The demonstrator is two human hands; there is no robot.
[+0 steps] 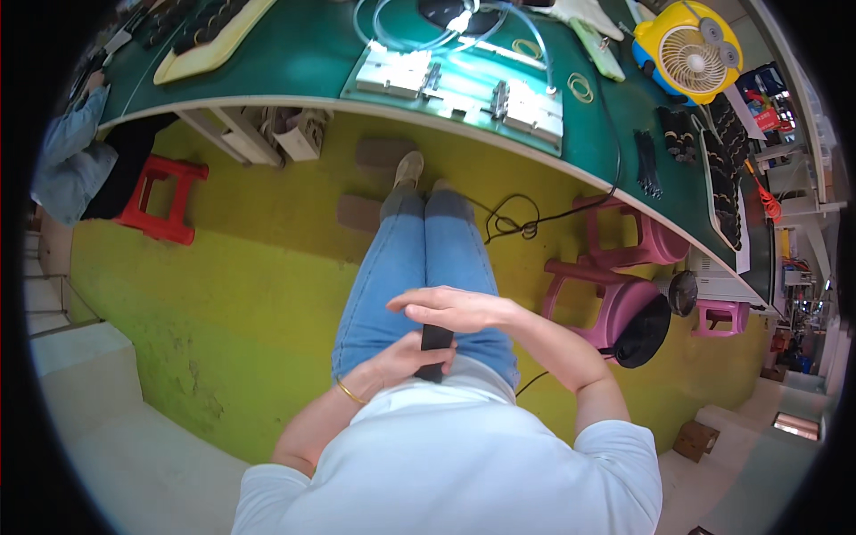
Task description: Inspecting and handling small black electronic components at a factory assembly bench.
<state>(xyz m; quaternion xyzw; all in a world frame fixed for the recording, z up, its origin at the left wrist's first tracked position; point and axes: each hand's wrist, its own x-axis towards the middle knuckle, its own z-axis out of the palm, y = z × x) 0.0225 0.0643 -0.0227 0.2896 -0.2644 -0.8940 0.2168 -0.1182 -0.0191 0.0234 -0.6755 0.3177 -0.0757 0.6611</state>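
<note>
So the left hand is holding a flat black bar near the waist, over the blue jeans, fingers clamped around it. The right hand is covering its far end; can't tell if it's gripping. Probably light, stiff, maybe slick, so the long edges are likely offering the best hold.

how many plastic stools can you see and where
4: a red stool at left beside another person; a pink stool by the green table at right; a nearer pink stool partly covered by a black item; a third pink stool farther right. More may be hidden.
</note>
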